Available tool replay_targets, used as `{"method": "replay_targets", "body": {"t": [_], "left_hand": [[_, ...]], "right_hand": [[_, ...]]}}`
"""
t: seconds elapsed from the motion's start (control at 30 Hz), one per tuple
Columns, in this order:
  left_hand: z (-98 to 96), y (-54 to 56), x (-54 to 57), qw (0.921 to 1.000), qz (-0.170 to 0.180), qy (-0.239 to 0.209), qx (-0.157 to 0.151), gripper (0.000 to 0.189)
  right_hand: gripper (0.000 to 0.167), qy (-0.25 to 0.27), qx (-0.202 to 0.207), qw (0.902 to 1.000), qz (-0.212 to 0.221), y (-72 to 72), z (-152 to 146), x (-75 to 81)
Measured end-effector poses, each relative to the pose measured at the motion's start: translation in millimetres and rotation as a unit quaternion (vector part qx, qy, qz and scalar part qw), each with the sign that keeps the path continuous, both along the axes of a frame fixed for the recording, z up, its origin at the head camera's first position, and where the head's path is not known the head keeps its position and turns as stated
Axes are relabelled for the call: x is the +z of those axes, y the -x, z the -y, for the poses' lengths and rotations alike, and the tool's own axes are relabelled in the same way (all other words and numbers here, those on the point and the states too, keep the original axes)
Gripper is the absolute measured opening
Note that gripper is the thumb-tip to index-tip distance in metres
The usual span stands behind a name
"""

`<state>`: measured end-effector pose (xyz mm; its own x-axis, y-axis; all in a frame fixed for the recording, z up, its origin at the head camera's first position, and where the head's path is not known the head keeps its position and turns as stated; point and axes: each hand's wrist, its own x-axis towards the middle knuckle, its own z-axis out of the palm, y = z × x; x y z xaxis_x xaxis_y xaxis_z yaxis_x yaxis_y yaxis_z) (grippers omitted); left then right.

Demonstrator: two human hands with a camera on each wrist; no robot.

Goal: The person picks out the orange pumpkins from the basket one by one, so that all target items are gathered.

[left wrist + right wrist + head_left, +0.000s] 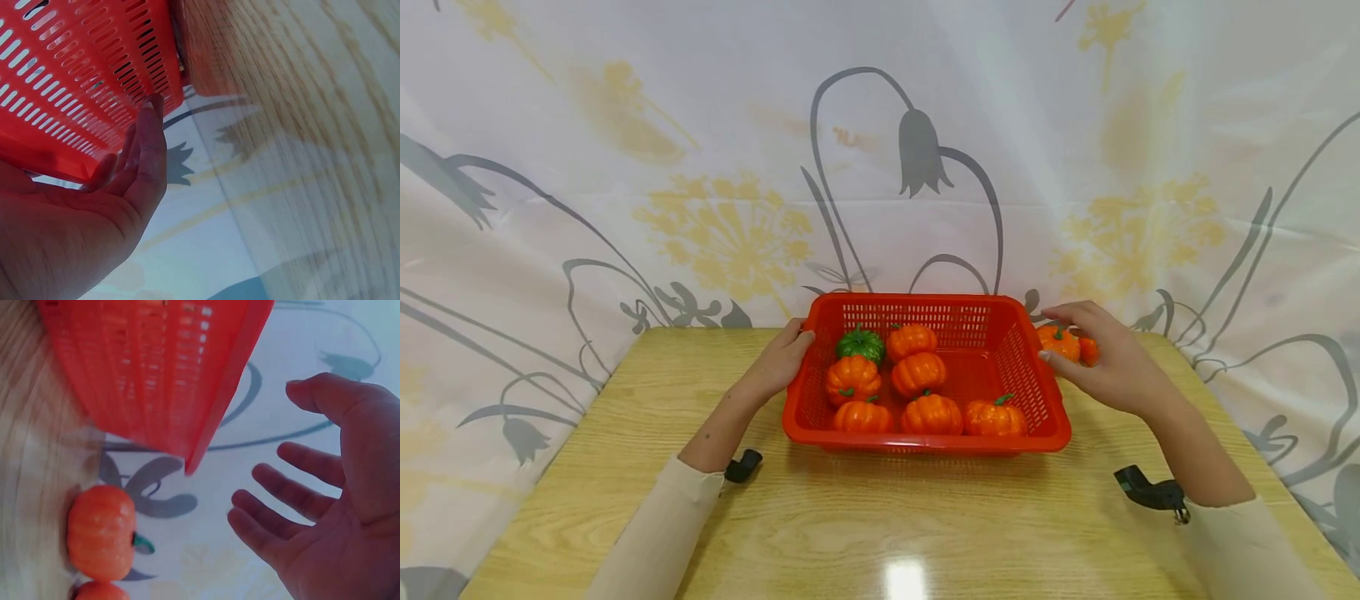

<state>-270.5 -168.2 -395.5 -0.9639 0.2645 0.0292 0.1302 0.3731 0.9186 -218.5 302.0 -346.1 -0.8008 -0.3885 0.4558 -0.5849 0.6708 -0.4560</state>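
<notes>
A red plastic basket with slotted walls holds several small orange pumpkins and a green pumpkin. My left hand grips the basket's left rim; in the left wrist view its fingers lie against the outer wall below the rim. To the right of the basket, my right hand is held with fingers spread and nothing in its grasp. Near that hand, an orange pumpkin with a green stem sits on the table outside the basket, beside another orange one.
The light wooden table ends at a white curtain with grey and yellow flower prints behind it. Black straps show by the left wrist and the right wrist.
</notes>
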Motion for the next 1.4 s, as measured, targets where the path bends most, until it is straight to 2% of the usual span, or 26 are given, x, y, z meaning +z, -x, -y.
{"method": "replay_targets", "body": {"t": [0.33, 0.6, 0.73, 1.07, 1.4], "left_hand": [[0.0, 0.5, -0.1, 1.0000, 0.000, 0.001, 0.000, 0.047], [0.8, 1.5, -0.8, 1.0000, -0.005, 0.005, -0.005, 0.046], [0.5, 1.3, -0.7, 1.0000, -0.005, 0.007, -0.002, 0.046], [-1.8, 1.1, -0.4, 0.9998, -0.009, 0.014, 0.010, 0.046], [-0.1, 1.4, -0.6, 0.9999, -0.007, 0.007, -0.002, 0.047]], "right_hand": [[0.053, -0.052, 0.045, 0.9965, 0.049, -9.9, 29, 1.9], [0.049, -0.091, 0.102, 0.9882, 0.067, -10.6, 48, -1.9], [0.050, -0.110, 0.112, 0.9825, 0.101, -11.0, 56, -3.4], [0.046, -0.185, 0.124, 0.9574, 0.184, -11.4, 68, -4.1], [0.042, -0.260, 0.146, 0.9314, 0.210, -10.6, 80, 2.3]]}}
